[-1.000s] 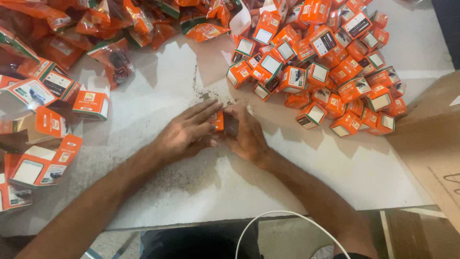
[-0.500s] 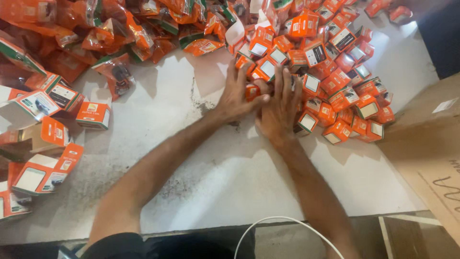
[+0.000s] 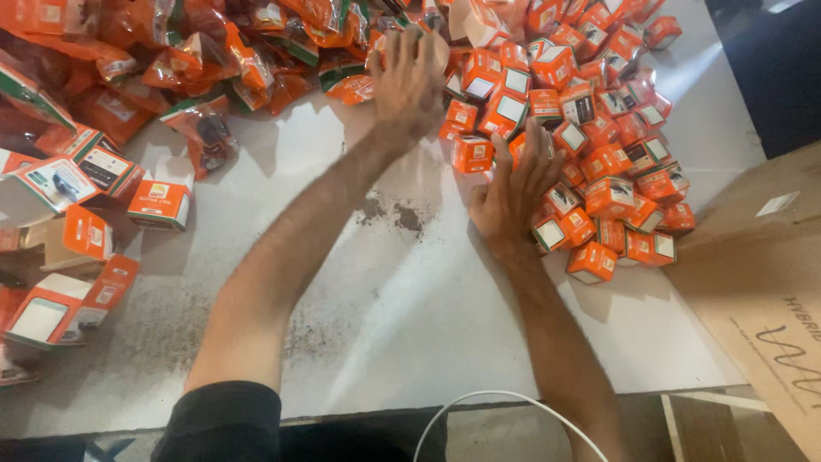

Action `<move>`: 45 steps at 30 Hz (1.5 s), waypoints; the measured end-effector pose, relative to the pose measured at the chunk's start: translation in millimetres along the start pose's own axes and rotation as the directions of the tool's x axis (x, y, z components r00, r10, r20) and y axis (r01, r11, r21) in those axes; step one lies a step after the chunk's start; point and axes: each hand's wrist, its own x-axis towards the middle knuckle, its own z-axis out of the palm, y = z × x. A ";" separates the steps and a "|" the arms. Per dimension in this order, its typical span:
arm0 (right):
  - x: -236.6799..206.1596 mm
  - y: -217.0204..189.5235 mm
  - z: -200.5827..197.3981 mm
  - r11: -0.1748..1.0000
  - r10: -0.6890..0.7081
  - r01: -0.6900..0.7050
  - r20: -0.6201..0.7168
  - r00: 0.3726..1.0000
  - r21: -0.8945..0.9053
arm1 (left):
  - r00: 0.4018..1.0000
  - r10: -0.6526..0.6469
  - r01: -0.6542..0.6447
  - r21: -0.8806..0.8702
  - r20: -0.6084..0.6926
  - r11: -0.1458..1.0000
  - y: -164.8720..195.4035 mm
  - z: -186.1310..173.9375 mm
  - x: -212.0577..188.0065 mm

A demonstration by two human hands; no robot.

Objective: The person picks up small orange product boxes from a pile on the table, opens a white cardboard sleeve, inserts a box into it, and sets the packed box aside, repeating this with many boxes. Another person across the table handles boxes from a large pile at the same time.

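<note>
A heap of small orange-and-white boxes (image 3: 590, 111) covers the far right of the white table (image 3: 410, 308). My right hand (image 3: 513, 192) lies flat against the heap's near left edge, fingers spread and touching the boxes, holding nothing. My left hand (image 3: 409, 79) is stretched far forward to where the boxes meet a pile of orange plastic pouches (image 3: 214, 51). Its fingers are splayed over a pale folded carton (image 3: 438, 44); I see no grip on it.
Larger orange-and-white cartons (image 3: 77, 231) lie along the left edge, some opened flat. A brown cardboard box (image 3: 761, 282) stands at the right. A white cable (image 3: 505, 402) loops at the table's near edge. Dark smudges mark the tabletop between my arms.
Both hands left the table's middle, where they held a small box together, and moved forward. The right one now rests on the box heap; the left has reached further up.
</note>
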 end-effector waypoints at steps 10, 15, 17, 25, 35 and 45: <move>-8.9 -20.9 14.8 0.871 -0.057 0.054 -0.008 0.998 0.488 | 0.962 0.268 -0.272 0.098 0.054 0.957 -3.9 8.2 -17.9; -15.9 -29.1 -1.0 0.861 -0.055 0.009 0.075 0.996 0.509 | 0.852 0.063 -0.121 0.078 0.519 0.990 8.4 -17.3 -5.4; -14.2 -31.7 -3.8 0.854 0.018 -0.031 0.031 0.999 0.519 | 0.954 0.181 -0.191 0.020 0.240 0.981 24.1 -37.2 -19.8; -34.7 -38.2 20.4 0.304 0.202 -0.355 0.304 0.931 0.884 | 0.823 0.244 0.061 -0.506 0.513 0.861 28.0 -105.5 -89.4; -47.9 -60.0 13.5 0.603 -0.087 -0.174 0.281 0.956 0.779 | 0.833 0.023 -0.073 0.069 0.553 0.995 -57.3 -73.2 -23.4; -54.3 -97.0 -11.0 0.653 -0.236 0.096 0.082 0.968 0.751 | 0.848 0.165 -0.093 -0.165 0.503 0.982 -32.6 -195.0 -124.9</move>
